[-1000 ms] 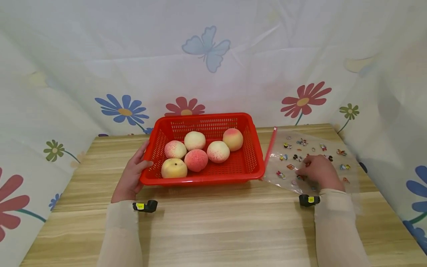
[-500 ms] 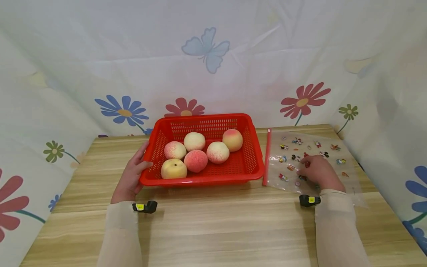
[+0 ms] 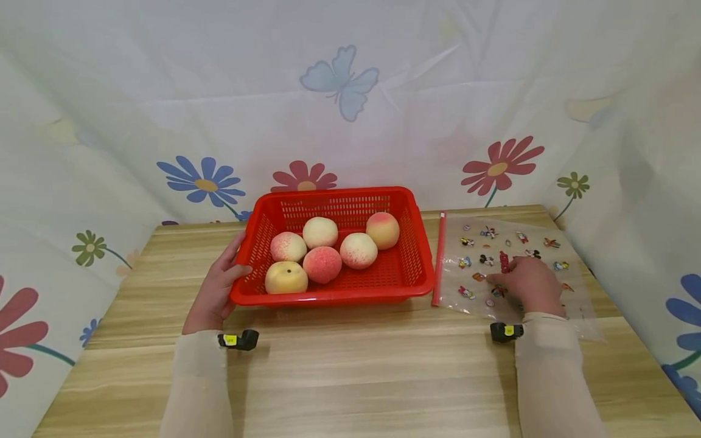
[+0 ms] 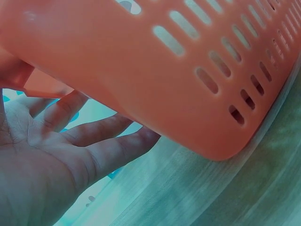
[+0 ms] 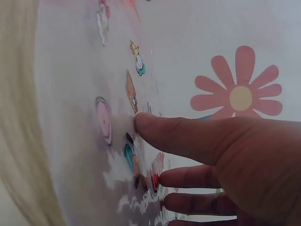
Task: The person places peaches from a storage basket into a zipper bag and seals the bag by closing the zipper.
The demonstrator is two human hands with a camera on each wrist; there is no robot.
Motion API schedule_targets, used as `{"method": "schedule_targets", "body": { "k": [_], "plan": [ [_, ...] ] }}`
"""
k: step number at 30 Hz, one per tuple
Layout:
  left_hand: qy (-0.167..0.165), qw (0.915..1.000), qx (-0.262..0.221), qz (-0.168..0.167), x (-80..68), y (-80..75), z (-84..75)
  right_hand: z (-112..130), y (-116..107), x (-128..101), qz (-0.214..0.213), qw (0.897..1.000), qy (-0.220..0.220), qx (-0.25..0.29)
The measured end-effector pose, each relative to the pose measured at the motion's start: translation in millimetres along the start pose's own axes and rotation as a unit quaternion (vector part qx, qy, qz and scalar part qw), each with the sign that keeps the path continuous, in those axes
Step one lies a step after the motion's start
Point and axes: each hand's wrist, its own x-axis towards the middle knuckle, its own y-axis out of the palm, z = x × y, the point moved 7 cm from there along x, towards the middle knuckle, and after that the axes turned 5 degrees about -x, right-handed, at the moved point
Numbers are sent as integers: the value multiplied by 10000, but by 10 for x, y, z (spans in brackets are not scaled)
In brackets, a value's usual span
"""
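**Fruit-Filled Basket, Printed Bag Share Desk**

A person's left grip [image 3: 219,286] holds the near-left rim of a red basket [image 3: 383,281], thumb over the edge, fingers beneath. Six peach-like fruits [image 3: 322,265] lie inside. The right grip [image 3: 528,283], released, rests its fingertips on a clear printed bag [image 3: 465,277] lying flat just right of the basket on the wooden desk [image 3: 372,377], before a floral backdrop [image 3: 416,134].

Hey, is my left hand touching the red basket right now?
Touching. The head view shows it: your left hand has its thumb lying over the edge of the red basket.
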Motion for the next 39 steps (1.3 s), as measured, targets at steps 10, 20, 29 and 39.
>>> {"method": "schedule_targets", "body": {
  "k": [10, 20, 29, 39],
  "plan": [
    [11, 10000, -27, -4, 0, 2, 0, 46, 3, 33, -23, 9992, -310, -236],
    [47, 10000, -59, 14, 1, 2, -5, 109, 31, 55, 153, 9982, -566, 96],
    [43, 9999, -112, 19, -12, 3, 4, 93, 17, 85, -8, 9984, -539, 185],
    [19, 10000, -78, -14, -2, 5, -1, 47, -4, 18, 271, 9994, -147, 145]
  ]
}}
